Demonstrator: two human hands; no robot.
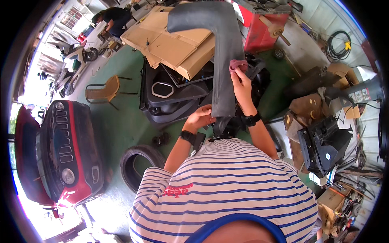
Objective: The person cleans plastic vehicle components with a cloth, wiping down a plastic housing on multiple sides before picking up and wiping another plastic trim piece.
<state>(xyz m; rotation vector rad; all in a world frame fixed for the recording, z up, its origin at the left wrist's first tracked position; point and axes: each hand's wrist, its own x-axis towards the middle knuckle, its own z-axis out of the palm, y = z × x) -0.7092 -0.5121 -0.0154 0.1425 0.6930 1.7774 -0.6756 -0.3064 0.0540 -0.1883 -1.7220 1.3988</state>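
A long grey plastic car trim panel [226, 60] stretches away from my body and bends to the left at its far end. My left hand [200, 118] grips the panel's near left edge, thumb on top. At the panel's right edge, my right hand [241, 83] pinches a bunched dark pink cloth [238, 64], which touches the panel's surface. Beneath and beyond the panel lie flattened cardboard boxes [173, 45] on top of black plastic car interior parts [164, 103].
A dark car with a red stripe [74, 142] stands at left, near a tyre [129, 164] and a chair [106, 89]. A red machine [261, 32] is beyond the panel. Black plastic housings [322, 148] and boxes crowd the right. Another person [117, 21] bends over at far left.
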